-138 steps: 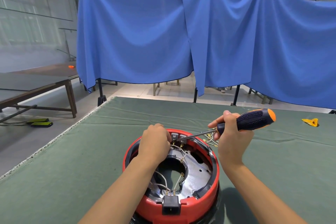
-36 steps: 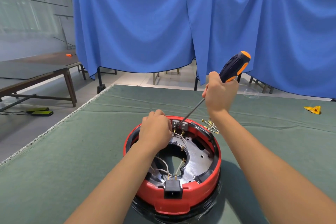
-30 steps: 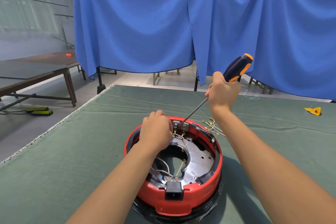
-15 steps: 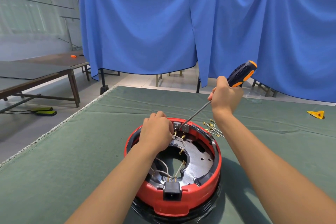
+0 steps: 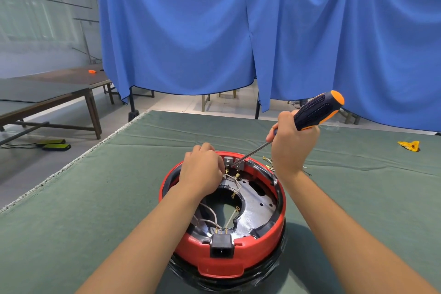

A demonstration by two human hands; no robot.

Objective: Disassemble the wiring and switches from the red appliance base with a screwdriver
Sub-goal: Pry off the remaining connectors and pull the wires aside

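head view: right hand (image 5: 292,148) fisted round ribbed screwdriver (image 5: 315,111), left hand (image 5: 201,172) curled on round red base (image 5: 222,255) wiring (image 5: 230,178)

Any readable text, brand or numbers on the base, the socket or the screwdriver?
None readable.
Red appliance base: no label shows.
Black socket: no marking legible.
Screwdriver handle: only a dotted grip pattern.
Grey switches: any markings too small to read.

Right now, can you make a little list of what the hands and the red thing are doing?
left hand: curled at the far rim of the red base, by the wires
right hand: grips the screwdriver
screwdriver tip: at the grey switches
wires: white, inside the base
black socket: on the near rim
table: green cloth
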